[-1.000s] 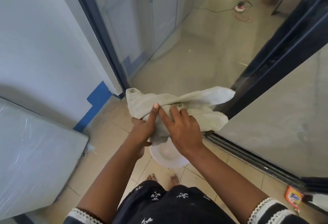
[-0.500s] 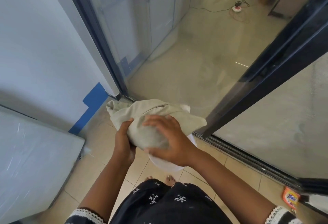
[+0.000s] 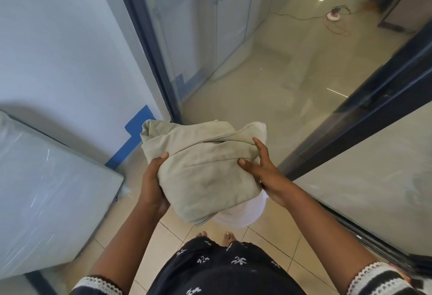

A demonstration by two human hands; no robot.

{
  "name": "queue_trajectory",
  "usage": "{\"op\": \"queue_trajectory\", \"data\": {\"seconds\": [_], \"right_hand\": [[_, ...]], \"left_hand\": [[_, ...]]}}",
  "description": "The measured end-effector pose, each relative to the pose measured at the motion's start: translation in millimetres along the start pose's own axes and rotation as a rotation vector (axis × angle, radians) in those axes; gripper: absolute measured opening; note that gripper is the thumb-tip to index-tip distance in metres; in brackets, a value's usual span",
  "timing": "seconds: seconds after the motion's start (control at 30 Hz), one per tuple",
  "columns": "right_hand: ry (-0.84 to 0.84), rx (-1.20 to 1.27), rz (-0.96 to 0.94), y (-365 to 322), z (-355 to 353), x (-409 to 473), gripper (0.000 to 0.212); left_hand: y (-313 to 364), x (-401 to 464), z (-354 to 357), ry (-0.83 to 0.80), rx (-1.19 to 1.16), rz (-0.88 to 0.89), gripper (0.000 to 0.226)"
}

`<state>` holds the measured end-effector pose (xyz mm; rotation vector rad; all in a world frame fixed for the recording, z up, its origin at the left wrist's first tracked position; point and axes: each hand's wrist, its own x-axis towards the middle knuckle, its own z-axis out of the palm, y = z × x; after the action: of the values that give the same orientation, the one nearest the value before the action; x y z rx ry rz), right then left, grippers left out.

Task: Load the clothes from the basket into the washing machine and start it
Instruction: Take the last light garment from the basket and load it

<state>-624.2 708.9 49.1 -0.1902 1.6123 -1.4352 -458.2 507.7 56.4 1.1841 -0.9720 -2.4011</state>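
While a second earlier the beige garment [image 3: 205,173] had hung spread out between the person's hands with a loose end trailing to the right, it was now gathered into a compact bundle held at waist height. The left hand [image 3: 153,188] cupped the bundle's left side from beneath, thumb curled over the top edge; the right hand [image 3: 261,168] pressed against its right side with fingers spread and bent around the cloth, thumb on top. Both hands gripped the garment — neither was free.

Directly below the bundle sat the white basket [image 3: 243,212], mostly hidden by the cloth, its rim showing at the garment's lower right edge, on the tiled floor [image 3: 264,255] just ahead of the person's bare feet. A plastic-wrapped white appliance [image 3: 46,196] — probably the washing machine — stood at the left edge of the view, near the wall with blue tape [image 3: 138,126].

Bundling suggested the garment was ready to carry; it had not yet reached the machine, so loading was at an early stage, and whether more clothes lay in the basket could not be told.
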Motion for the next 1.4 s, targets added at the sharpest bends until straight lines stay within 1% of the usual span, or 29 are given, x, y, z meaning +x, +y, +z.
{"op": "queue_trajectory", "data": {"seconds": [0.07,0.17,0.2,0.33,0.4,0.5,0.57,0.63,0.67,0.77,0.8,0.9,0.97,1.03,1.17,1.27,1.4], "right_hand": [[-0.101,0.134,0.01,5.9,2.2,2.5,0.125],[-0.161,0.269,0.002,10.3,6.0,3.4,0.124],[-0.166,0.309,0.011,10.4,7.3,2.8,0.123],[-0.227,0.375,0.029,11.5,7.4,0.5,0.115],[-0.245,0.386,0.027,10.6,6.0,-2.9,0.111],[-0.21,0.403,-0.001,3.5,1.8,-5.7,0.107],[-0.156,0.406,-0.009,-4.4,-4.1,-1.2,0.106],[-0.108,0.416,0.014,-13.6,-11.5,3.5,0.106],[-0.096,0.416,0.018,-18.3,-14.6,5.3,0.105],[-0.062,0.443,0.013,-24.0,-20.8,8.7,0.09],[-0.068,0.469,0.012,-23.1,-20.7,9.2,0.085],[-0.109,0.514,-0.004,-12.5,-15.8,12.9,0.087],[-0.132,0.556,0.005,-3.8,-6.9,14.9,0.073],[-0.146,0.568,0.007,3.0,5.8,17.7,0.06],[-0.163,0.475,-0.023,0.1,39.1,23.4,0.05],[-0.188,0.373,-0.032,-5.0,66.1,27.6,0.047],[-0.235,0.292,-0.006,-5.3,105.9,35.6,0.045]], "left_hand": [[-0.9,-5.0,0.5,-0.029,-0.037,-0.014,0.068],[-6.0,-14.1,4.7,-0.063,-0.059,-0.006,0.037],[-7.9,-16.9,7.1,-0.066,-0.069,-0.005,0.032],[-9.7,-22.5,14.4,-0.064,-0.062,0.005,0.032],[-8.3,-23.2,18.8,-0.092,-0.049,0.014,0.03],[-2.5,-29.7,34.6,-0.128,-0.008,0.025,0.031],[3.8,-29.1,44.8,-0.163,0.021,0.016,0.034],[8.3,-23.2,51.0,-0.178,0.08,-0.012,0.04],[9.1,-19.1,53.0,-0.193,0.116,-0.037,0.047],[6.3,-7.0,53.7,-0.226,0.178,-0.098,0.065],[4.7,-4.8,53.2,-0.228,0.177,-0.107,0.068],[-0.2,-6.3,49.3,-0.191,0.147,-0.106,0.074],[-3.3,-9.3,38.8,-0.146,0.11,-0.091,0.078],[-3.2,-14.5,24.3,-0.117,0.053,-0.066,0.076],[5.5,-26.5,-7.0,-0.086,-0.012,-0.023,0.064],[16.9,-34.7,-32.5,-0.094,-0.061,-0.03,0.059],[32.4,-43.4,-70.8,-0.06,-0.074,-0.013,0.053]]}}
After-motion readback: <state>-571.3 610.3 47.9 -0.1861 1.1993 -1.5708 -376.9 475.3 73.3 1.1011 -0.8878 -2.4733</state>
